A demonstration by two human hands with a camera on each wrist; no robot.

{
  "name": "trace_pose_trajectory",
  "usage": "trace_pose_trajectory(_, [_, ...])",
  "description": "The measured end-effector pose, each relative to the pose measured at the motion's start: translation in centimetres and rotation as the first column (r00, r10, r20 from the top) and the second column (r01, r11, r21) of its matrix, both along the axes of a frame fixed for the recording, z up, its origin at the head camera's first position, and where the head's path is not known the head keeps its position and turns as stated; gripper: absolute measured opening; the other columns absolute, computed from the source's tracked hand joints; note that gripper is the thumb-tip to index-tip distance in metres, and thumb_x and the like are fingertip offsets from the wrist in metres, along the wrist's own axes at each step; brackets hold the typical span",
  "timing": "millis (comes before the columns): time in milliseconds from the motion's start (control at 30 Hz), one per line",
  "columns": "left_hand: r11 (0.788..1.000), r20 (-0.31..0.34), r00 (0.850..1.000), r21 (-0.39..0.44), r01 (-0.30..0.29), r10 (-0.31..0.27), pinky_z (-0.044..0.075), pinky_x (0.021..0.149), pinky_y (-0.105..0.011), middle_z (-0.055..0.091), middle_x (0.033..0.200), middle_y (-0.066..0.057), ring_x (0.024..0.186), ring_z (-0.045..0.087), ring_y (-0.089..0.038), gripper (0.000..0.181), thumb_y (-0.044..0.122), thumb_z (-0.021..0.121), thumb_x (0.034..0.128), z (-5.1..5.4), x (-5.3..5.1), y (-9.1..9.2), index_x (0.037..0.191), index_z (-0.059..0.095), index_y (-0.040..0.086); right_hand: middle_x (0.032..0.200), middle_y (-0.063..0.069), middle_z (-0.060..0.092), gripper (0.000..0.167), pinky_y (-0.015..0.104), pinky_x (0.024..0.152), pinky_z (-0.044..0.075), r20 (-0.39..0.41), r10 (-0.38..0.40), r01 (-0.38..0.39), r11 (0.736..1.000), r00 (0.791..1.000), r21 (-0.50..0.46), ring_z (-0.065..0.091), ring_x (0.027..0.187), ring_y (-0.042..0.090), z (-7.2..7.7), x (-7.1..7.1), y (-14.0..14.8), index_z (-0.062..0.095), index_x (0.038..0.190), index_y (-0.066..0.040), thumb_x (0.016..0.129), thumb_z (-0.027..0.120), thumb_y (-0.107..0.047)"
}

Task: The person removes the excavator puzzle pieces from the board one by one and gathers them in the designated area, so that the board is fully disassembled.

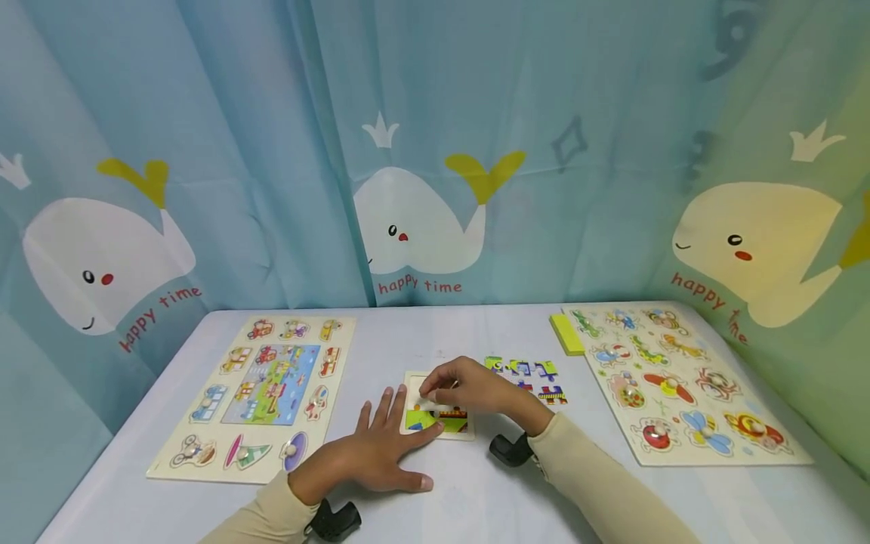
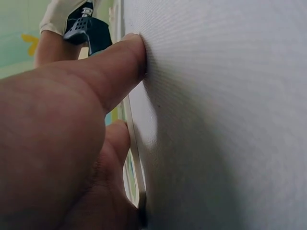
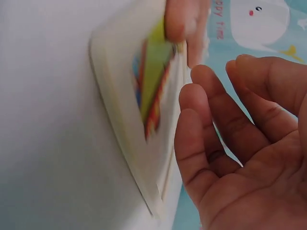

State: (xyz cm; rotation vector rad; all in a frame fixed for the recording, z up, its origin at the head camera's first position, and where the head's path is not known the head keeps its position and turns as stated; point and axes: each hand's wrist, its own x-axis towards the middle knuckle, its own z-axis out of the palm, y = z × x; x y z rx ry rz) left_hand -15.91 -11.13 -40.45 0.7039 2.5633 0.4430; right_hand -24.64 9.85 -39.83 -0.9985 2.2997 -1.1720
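A small framed jigsaw puzzle board [image 1: 461,436] lies in the middle of the table, its lower part showing a green and red picture. My left hand [image 1: 384,447] is spread flat at its lower left, the fingers straight and a fingertip on the frame. Over the board's upper right is my right hand [image 1: 469,384], fingers loosely bent, thumb and index tips close together. In the right wrist view these fingers [image 3: 193,139] show nothing between them; beyond them is the board [image 3: 108,91]. Several loose jigsaw pieces [image 1: 522,369] lie to its right, partly behind the hand.
A large vehicle peg puzzle [image 1: 220,363] lies on the left of the table [image 1: 381,340]. On the right is an insect peg puzzle [image 1: 669,400], a yellow-green block [image 1: 567,335] at its upper left. A blue whale-print curtain [image 1: 544,227] hangs behind.
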Motion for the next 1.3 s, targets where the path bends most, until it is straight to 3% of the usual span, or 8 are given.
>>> trace_pose_trajectory(167, [1.000,-0.002,1.000,0.007,0.006,-0.006,-0.005,0.107,-0.066,-0.014,0.158,-0.022,0.142,-0.018,-0.041,0.073,0.065,0.056,0.0877,-0.1,-0.1,-0.1,0.152,0.033,0.038,0.100,0.003,0.070,0.016,0.026,0.075,0.047,0.015,0.041,-0.042,0.999,0.999,0.010,0.058,0.085,0.012,-0.4,0.4,-0.8,0.072,0.106,-0.003,0.095,0.059,-0.004])
trace_pose_trajectory(333, [1.000,0.005,1.000,0.006,0.013,-0.013,-0.005,0.106,-0.067,-0.014,0.159,-0.021,0.141,-0.019,-0.042,0.073,0.064,0.055,0.0883,-0.2,-0.2,0.0,0.152,0.033,0.038,0.099,0.003,0.070,0.016,0.027,0.070,0.046,0.042,0.030,-0.029,1.000,0.999,-0.005,0.056,0.081,0.013,-0.8,0.7,-0.9,0.071,0.107,-0.002,0.095,0.060,-0.004])
trace_pose_trajectory(500, [1.000,0.010,1.000,-0.006,0.013,-0.013,-0.005,0.106,-0.067,-0.014,0.159,-0.020,0.141,-0.019,-0.043,0.073,0.065,0.056,0.0880,-0.1,-0.2,0.0,0.152,0.032,0.039,0.104,0.006,0.069,0.019,0.026,0.074,0.047,0.052,0.017,-0.013,0.998,0.999,-0.062,0.057,0.085,0.014,-0.8,0.9,-0.9,0.069,0.109,-0.001,0.095,0.057,-0.001])
trace_pose_trajectory(733, [1.000,0.005,1.000,-0.021,0.014,-0.014,-0.004,0.106,-0.067,-0.012,0.159,-0.021,0.141,-0.018,-0.043,0.074,0.066,0.055,0.0875,-0.1,-0.1,-0.1,0.152,0.031,0.040,0.111,0.014,0.064,0.027,0.026,0.070,0.049,0.066,0.039,-0.030,0.990,0.997,-0.136,0.061,0.082,0.019,-1.2,1.1,-1.4,0.064,0.120,0.003,0.094,0.056,0.005])
trace_pose_trajectory(900, [1.000,-0.001,1.000,-0.009,0.005,-0.005,-0.005,0.105,-0.068,-0.012,0.159,-0.021,0.141,-0.018,-0.043,0.074,0.066,0.056,0.0872,-0.1,0.0,-0.3,0.152,0.031,0.041,0.097,0.011,0.067,0.026,0.024,0.066,0.048,0.076,0.032,-0.020,0.988,0.997,-0.153,0.060,0.080,0.017,-1.2,1.1,-1.8,0.064,0.118,0.005,0.093,0.058,0.006])
trace_pose_trajectory(1033, [1.000,-0.006,1.000,0.004,0.000,0.000,-0.005,0.105,-0.068,-0.012,0.159,-0.020,0.141,-0.018,-0.043,0.074,0.066,0.057,0.0866,0.0,0.1,-0.3,0.151,0.032,0.041,0.085,0.006,0.067,0.018,0.023,0.058,0.045,0.084,0.033,-0.024,0.994,0.996,-0.108,0.054,0.065,0.011,-0.9,1.2,-2.0,0.069,0.109,0.003,0.093,0.059,0.004])
trace_pose_trajectory(1300, [1.000,0.004,1.000,0.013,0.005,-0.005,-0.006,0.106,-0.067,-0.013,0.159,-0.019,0.141,-0.019,-0.042,0.074,0.066,0.056,0.0870,0.0,0.0,-0.1,0.152,0.033,0.037,0.083,0.006,0.068,0.019,0.023,0.056,0.047,0.125,0.045,-0.032,0.994,0.991,-0.105,0.055,0.060,0.013,-0.9,1.4,-1.8,0.069,0.109,0.004,0.095,0.057,0.004])
